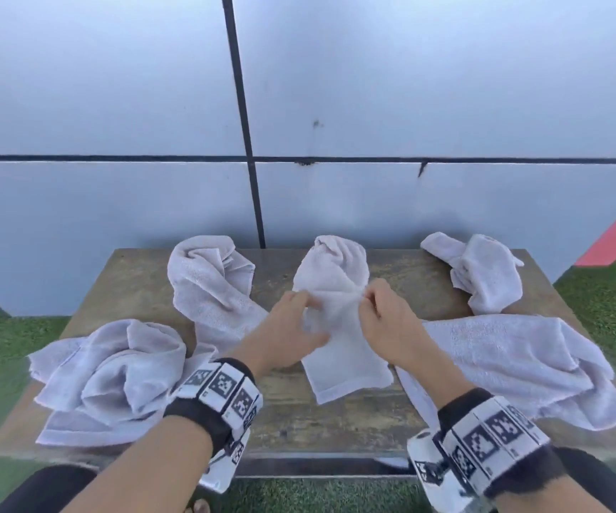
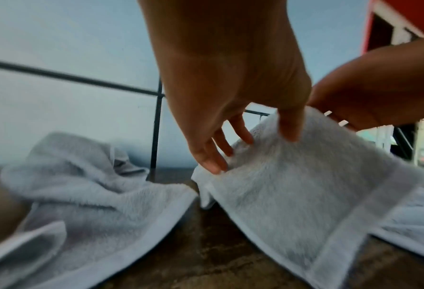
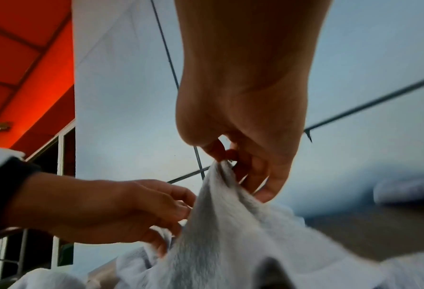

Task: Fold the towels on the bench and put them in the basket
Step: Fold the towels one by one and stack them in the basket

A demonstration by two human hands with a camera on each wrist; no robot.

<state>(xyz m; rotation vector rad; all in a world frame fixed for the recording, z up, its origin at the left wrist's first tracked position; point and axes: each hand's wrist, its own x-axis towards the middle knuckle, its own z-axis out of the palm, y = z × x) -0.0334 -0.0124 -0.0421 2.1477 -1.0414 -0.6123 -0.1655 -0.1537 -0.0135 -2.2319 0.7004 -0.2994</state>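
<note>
Several pale grey towels lie crumpled on a worn wooden bench (image 1: 336, 416). Both hands hold the middle towel (image 1: 340, 349), which is lifted at its centre while its hemmed near end rests on the wood. My left hand (image 1: 310, 312) grips its left side, thumb on the near face (image 2: 290, 129) and fingers along the edge. My right hand (image 1: 367, 301) pinches a raised fold of the towel (image 3: 230, 224) between thumb and fingertips (image 3: 240, 172). The two hands are close together. No basket is in view.
Other towels lie at the back left (image 1: 206, 283), front left (image 1: 110, 379), back right (image 1: 484, 275) and front right (image 1: 514, 361). A grey panelled wall (image 1: 410, 87) stands right behind the bench. Green turf (image 1: 614, 298) surrounds it.
</note>
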